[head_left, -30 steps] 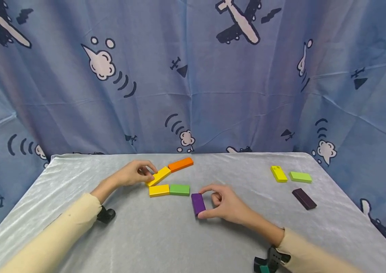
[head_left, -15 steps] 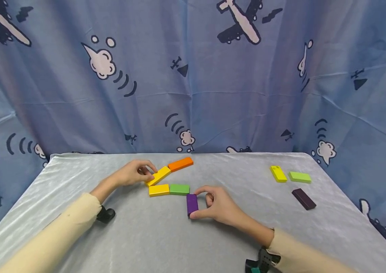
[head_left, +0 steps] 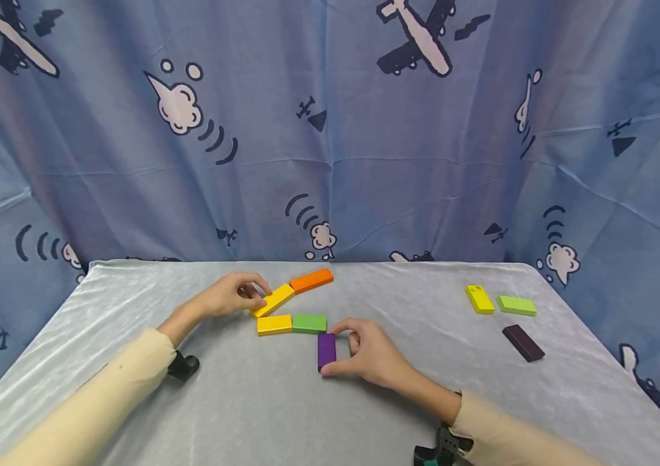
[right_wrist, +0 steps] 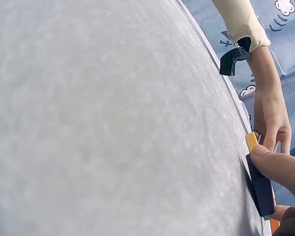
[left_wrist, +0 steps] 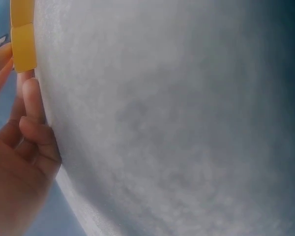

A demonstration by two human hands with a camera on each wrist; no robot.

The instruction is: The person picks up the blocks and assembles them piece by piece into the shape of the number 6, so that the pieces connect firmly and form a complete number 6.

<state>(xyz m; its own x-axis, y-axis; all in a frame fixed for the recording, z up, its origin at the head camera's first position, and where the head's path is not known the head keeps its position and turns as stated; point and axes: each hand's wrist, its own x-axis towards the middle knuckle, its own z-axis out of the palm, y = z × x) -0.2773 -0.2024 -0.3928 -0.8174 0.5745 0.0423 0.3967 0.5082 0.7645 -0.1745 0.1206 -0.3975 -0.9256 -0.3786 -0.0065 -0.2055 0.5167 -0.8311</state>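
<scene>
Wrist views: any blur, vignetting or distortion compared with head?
Left wrist: soft, hazy, darkening toward the right edge; right wrist: grey plush tablecloth lacks crisp texture, its edge bowed into a curve; head: purple rectangular block outlined clearly, faint shadow beside the right hand.

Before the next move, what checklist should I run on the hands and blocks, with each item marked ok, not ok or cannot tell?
1. Right hand pinches the purple block: ok.
2. Left hand pinches the angled yellow block: ok.
3. Green block in line with the nearer yellow block: ok.
4. Purple block touching the green block: cannot tell; they look very close.
5. Dark block, lime block and far-right yellow block joined to the group: not ok, lying apart.
</scene>
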